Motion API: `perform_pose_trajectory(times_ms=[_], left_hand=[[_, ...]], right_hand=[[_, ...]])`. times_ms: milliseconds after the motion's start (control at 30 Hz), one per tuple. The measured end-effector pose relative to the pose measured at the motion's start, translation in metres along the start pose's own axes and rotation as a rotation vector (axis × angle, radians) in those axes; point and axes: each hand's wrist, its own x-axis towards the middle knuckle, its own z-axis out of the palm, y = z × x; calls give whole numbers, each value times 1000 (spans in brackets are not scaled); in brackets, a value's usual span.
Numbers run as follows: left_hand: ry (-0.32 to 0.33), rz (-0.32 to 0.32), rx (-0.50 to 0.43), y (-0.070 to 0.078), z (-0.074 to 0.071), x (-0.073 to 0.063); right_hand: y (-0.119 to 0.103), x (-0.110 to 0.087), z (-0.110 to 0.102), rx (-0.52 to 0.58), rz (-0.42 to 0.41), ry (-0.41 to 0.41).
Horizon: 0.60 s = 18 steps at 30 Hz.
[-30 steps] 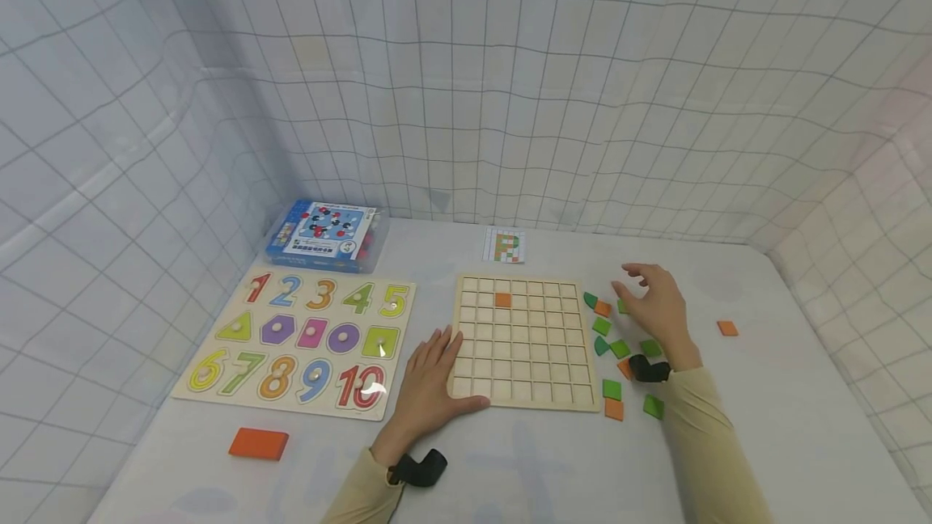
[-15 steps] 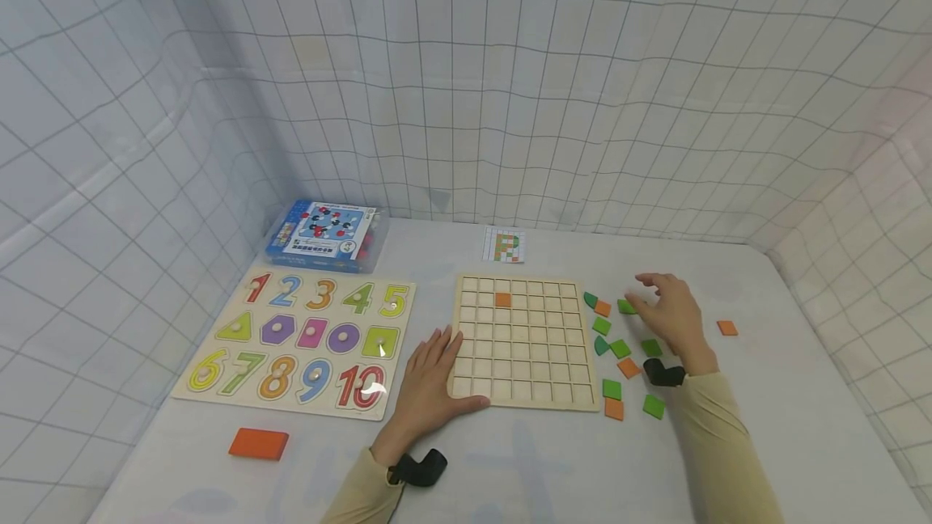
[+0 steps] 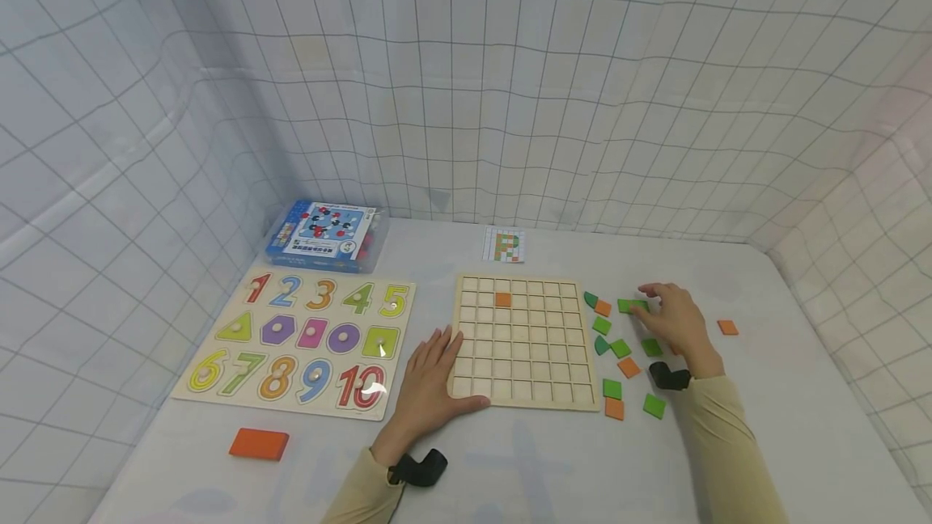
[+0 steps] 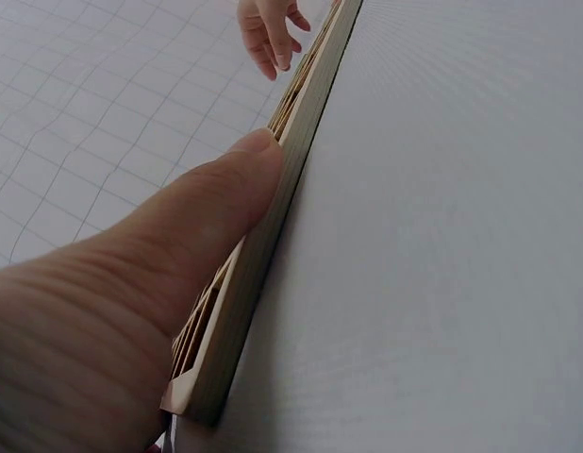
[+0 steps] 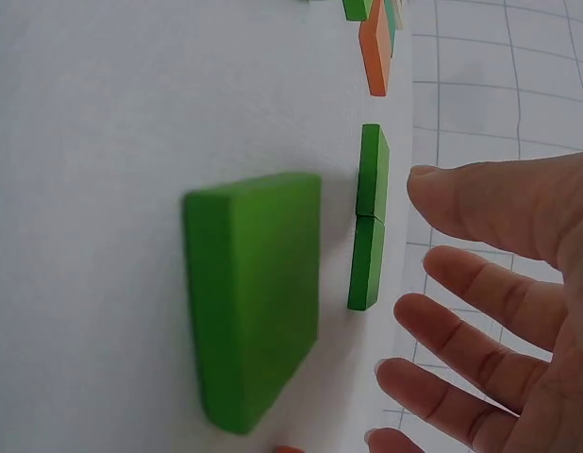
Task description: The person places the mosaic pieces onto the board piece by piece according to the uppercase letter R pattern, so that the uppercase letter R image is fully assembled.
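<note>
Right hand [image 3: 675, 320] hovering, fingers apart, just beside two green tiles [image 5: 369, 236].
To its left, I'm resting the spread left hand [image 3: 428, 385] against the board [image 3: 522, 334], where one orange tile [image 3: 503, 299] is sitting. I'm judging the work barely begun: loose tiles [image 3: 620, 348] are lying around the first hand, other cells waiting bare.

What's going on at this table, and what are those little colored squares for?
Someone's left hand rests at the near left corner of a wooden grid board, while their right hand, holding nothing, is close to two green squares. One orange square sits in the grid; more green and orange pieces lie to its right. A card with a colored pattern lies behind the board, so the squares may be for copying it.
</note>
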Motion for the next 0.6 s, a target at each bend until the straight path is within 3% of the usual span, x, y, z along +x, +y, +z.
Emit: perform_pose_trajectory(times_ms=[600], left_hand=[[6,9,-4,1,-1,0]], right_hand=[[3,-2,-4,-42,-7,-89]])
